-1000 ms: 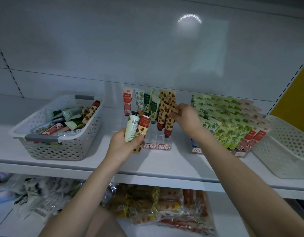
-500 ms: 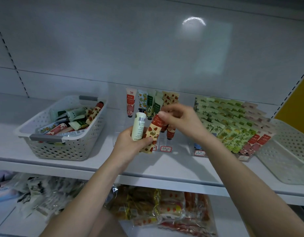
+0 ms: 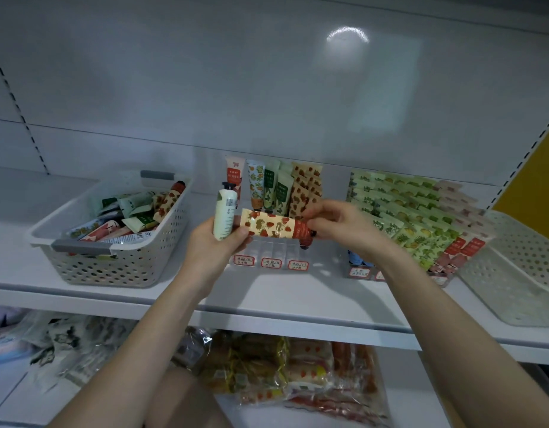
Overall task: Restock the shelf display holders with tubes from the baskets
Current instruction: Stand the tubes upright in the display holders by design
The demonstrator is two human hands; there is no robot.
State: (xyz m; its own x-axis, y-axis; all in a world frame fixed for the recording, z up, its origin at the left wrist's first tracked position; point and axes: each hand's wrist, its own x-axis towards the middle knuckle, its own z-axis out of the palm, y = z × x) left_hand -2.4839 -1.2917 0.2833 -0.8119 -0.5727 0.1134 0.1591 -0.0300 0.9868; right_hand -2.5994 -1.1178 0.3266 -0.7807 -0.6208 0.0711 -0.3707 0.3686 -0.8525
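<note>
My left hand (image 3: 216, 247) grips a pale green tube (image 3: 225, 216), upright with its black cap on top. My right hand (image 3: 339, 225) pinches the red cap end of a strawberry-print tube (image 3: 271, 227), which lies level between both hands; its other end touches my left fingers. Behind them a clear display holder (image 3: 274, 254) carries several tubes standing cap down. A white basket (image 3: 112, 264) at the left is full of mixed tubes.
A second holder (image 3: 399, 211) at the right is packed with green and red tubes. An empty white basket (image 3: 520, 273) leans at the far right. Bagged goods (image 3: 285, 372) lie on the lower shelf. Price labels (image 3: 270, 262) mark the holder's front.
My right hand left the strawberry tubes in the holder, came to my left hand and pulled the strawberry-print tube out sideways to the right. The left hand keeps the pale green tube.
</note>
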